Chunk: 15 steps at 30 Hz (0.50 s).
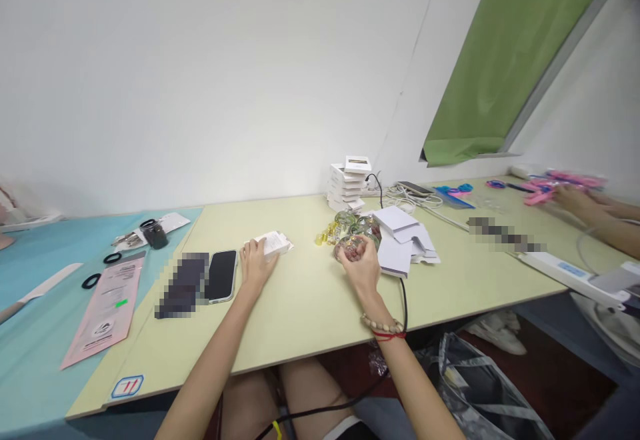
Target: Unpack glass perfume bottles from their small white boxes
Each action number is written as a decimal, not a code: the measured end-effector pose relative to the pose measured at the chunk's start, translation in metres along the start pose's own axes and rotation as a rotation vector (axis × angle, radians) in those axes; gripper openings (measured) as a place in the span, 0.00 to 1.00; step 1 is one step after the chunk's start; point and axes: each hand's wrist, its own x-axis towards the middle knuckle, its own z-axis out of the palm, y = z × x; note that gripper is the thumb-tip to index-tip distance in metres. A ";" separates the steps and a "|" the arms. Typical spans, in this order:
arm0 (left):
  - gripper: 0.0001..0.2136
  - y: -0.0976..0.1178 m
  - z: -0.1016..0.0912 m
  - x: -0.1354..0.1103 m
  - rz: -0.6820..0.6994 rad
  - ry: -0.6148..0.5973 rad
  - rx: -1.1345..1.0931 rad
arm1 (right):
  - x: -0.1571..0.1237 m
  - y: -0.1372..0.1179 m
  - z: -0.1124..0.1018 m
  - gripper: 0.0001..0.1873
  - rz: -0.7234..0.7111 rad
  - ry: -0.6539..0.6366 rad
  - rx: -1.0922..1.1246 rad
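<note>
My left hand [256,268] is closed over a small white box [275,244] on the pale yellow table, its fingers across the near end. A bit of something pinkish shows at the box's far edge. My right hand [365,272] has its fingers curled round a ring of reddish beads [352,248], seemingly in clear plastic. Just beyond lies a heap of similar clear-wrapped bead rings [345,221], green and brown. Yellow beads [324,235] sit at the heap's left side. Flat white boxes [395,255] lie loosely piled right of my right hand.
A stack of white boxes [347,183] stands by the wall. A phone [221,276] lies left of my left hand. Farther left are a pink packet [107,307] and a dark jar [154,235]. White cables [407,199] run rightwards. Another person's hands [575,200] handle pink items.
</note>
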 end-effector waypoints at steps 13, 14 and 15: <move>0.31 -0.003 0.004 -0.003 -0.097 0.009 -0.138 | -0.005 -0.060 0.098 0.15 -0.130 -0.666 0.297; 0.31 -0.002 0.001 -0.002 -0.088 0.050 -0.147 | -0.003 -0.058 0.106 0.15 -0.112 -0.661 0.322; 0.31 -0.001 -0.001 -0.001 -0.063 0.094 -0.149 | -0.002 -0.055 0.111 0.15 -0.101 -0.661 0.349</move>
